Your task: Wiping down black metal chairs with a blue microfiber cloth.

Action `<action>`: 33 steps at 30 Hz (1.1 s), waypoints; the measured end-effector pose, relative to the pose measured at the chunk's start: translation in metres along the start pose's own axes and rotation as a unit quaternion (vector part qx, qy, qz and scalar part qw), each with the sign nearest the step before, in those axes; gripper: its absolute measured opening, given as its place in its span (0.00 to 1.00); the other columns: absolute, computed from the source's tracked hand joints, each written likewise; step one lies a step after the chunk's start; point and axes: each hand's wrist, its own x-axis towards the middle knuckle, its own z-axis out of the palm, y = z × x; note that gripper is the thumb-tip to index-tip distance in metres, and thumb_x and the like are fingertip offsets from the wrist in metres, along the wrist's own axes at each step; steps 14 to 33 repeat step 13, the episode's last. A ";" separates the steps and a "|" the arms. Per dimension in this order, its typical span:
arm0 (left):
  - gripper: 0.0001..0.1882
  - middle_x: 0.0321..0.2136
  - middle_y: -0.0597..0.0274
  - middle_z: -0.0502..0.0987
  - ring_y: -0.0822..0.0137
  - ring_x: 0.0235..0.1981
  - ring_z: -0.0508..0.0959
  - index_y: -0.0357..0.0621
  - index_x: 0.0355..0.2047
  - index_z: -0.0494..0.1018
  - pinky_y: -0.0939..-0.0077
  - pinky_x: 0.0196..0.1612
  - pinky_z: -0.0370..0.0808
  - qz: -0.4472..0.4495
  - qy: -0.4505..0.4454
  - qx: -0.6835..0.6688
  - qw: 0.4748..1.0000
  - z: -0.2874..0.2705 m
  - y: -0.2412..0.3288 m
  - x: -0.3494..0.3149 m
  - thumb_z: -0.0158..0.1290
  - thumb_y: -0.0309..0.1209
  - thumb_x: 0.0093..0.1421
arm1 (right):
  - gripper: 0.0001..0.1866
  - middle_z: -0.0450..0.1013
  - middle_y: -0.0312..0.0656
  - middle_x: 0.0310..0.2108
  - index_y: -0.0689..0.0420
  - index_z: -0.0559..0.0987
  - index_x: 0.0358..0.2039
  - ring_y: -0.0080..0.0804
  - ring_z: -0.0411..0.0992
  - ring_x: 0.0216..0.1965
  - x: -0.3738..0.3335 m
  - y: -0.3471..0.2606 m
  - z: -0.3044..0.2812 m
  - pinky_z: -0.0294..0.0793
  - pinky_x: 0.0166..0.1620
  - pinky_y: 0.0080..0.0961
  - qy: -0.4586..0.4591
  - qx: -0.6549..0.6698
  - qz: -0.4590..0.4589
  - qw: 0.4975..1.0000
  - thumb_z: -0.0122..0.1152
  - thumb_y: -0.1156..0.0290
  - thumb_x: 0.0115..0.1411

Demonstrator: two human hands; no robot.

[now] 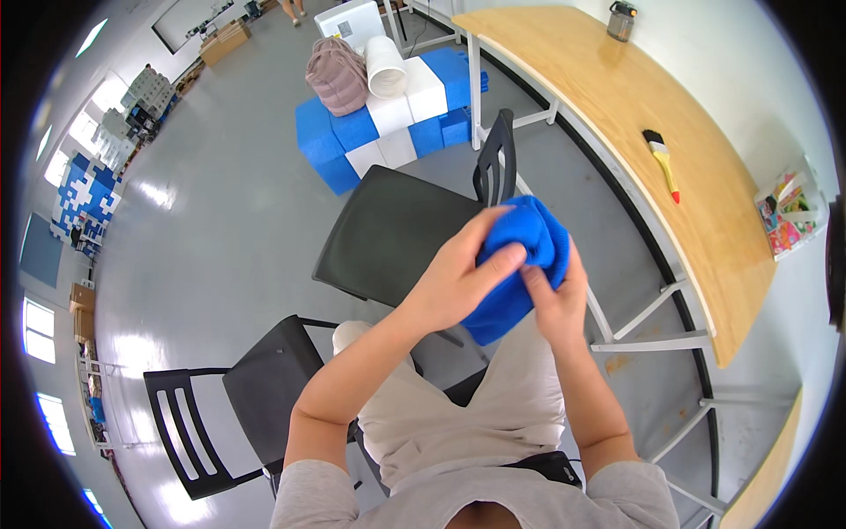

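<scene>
A soft piece of bright blue cloth (495, 310), bunched and folded like a cap, is held up between my two hands above my knees. My left hand (458, 273) grips it from the left, its thumb pressed across the front and its fingers partly hidden behind. On the other side, my right hand (559, 295) pinches the cloth with the thumb near its middle, and the fingers wrap round the right edge. Both thumbs come close together on the fabric. Folds hide whether anything lies inside it.
A black chair (388, 229) stands ahead, another (273, 379) at my left. On the right, a wooden table (608, 88) carries a paintbrush (662, 165) and a jar (621, 21). Blue and white blocks (379, 132) hold a pinkish bag (337, 78) and white roll (385, 68).
</scene>
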 end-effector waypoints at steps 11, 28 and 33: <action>0.37 0.60 0.51 0.56 0.52 0.61 0.59 0.46 0.61 0.57 0.65 0.60 0.58 0.053 0.077 0.266 0.959 -0.004 -0.016 -0.011 0.59 0.35 0.52 | 0.28 0.65 0.46 0.51 0.57 0.73 0.48 0.53 0.62 0.53 -0.046 0.069 0.022 0.64 0.54 0.42 -0.119 -0.257 -0.215 0.935 0.57 0.84 0.42; 0.35 0.61 0.51 0.55 0.52 0.61 0.58 0.48 0.61 0.57 0.63 0.61 0.57 0.075 0.112 0.311 0.941 -0.013 -0.024 -0.023 0.57 0.34 0.54 | 0.29 0.61 0.47 0.56 0.54 0.73 0.50 0.54 0.60 0.55 -0.037 0.075 0.019 0.63 0.55 0.43 -0.137 -0.281 -0.261 0.914 0.58 0.83 0.43; 0.35 0.61 0.51 0.55 0.52 0.61 0.58 0.48 0.61 0.57 0.63 0.61 0.57 0.075 0.112 0.311 0.941 -0.013 -0.024 -0.023 0.57 0.34 0.54 | 0.29 0.61 0.47 0.56 0.54 0.73 0.50 0.54 0.60 0.55 -0.037 0.075 0.019 0.63 0.55 0.43 -0.137 -0.281 -0.261 0.914 0.58 0.83 0.43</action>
